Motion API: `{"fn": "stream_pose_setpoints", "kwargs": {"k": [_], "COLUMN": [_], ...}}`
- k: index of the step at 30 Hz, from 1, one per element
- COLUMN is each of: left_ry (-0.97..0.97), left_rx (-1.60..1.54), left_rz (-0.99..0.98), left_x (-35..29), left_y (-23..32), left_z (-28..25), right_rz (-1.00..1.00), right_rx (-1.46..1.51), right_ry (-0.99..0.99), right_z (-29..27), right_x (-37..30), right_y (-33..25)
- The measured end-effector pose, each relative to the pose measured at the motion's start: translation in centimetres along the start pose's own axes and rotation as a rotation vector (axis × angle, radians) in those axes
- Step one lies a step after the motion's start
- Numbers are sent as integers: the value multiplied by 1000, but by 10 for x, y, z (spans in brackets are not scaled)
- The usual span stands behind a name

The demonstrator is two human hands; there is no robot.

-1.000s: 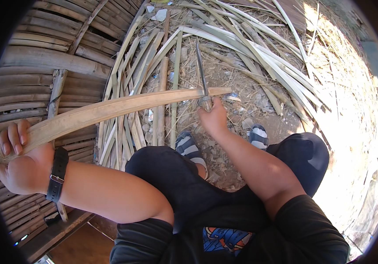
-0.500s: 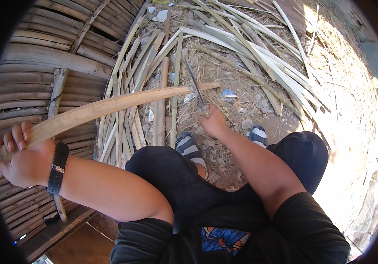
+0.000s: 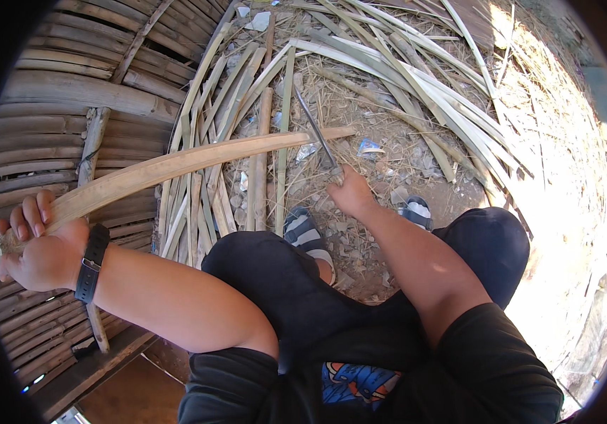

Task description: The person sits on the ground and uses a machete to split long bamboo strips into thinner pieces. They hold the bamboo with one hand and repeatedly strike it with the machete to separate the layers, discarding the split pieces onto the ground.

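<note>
A long, pale bamboo strip (image 3: 176, 161) runs from the far left toward the middle of the view, curved by the lens. Its near end is gripped by my left hand (image 3: 42, 244), fingers wrapped round it, with a dark watch on the wrist. My right hand (image 3: 351, 192) is closed on the handle of a knife (image 3: 315, 129) with a long, narrow blade. That blade crosses the bamboo strip close to its far end; whether it cuts into the wood I cannot tell. Most of the handle is hidden in my fist.
A slatted bamboo wall (image 3: 56, 134) rises on the left. Several split bamboo strips (image 3: 208, 134) lie beside it, and another heap of strips (image 3: 416, 85) lies at the back right. Shavings and scraps cover the ground (image 3: 360, 247) around my sandals (image 3: 307, 237).
My right hand has shifted slightly right with the knife, whose blade sits a little lower and farther right over the strip. My left hand stays nearly in place.
</note>
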State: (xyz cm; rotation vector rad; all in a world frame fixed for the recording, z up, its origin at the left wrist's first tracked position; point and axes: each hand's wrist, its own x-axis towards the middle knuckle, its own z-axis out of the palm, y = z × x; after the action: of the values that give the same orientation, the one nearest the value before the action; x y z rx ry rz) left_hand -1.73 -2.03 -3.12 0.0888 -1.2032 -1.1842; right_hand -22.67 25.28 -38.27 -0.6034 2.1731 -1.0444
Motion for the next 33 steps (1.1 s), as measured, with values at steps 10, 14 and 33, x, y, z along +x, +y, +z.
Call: {"fn": "stream_pose_setpoints", "kwargs": {"k": [10,14,33], "left_ry": [-163,-182,-432], "left_rx": [-67,-57,-298], "left_rz": [-21,-59,-113], "left_x": [3,10,0], "left_y": [21,28,27], "left_z": [22,13,29], "right_rz": [129,110,-65], "right_rx": [23,40,162], "right_ry": [-47,-8,48], "right_z": [-13,6,9], "right_x": [-16,-15,-31], "right_y": [-41,-36,-63]}}
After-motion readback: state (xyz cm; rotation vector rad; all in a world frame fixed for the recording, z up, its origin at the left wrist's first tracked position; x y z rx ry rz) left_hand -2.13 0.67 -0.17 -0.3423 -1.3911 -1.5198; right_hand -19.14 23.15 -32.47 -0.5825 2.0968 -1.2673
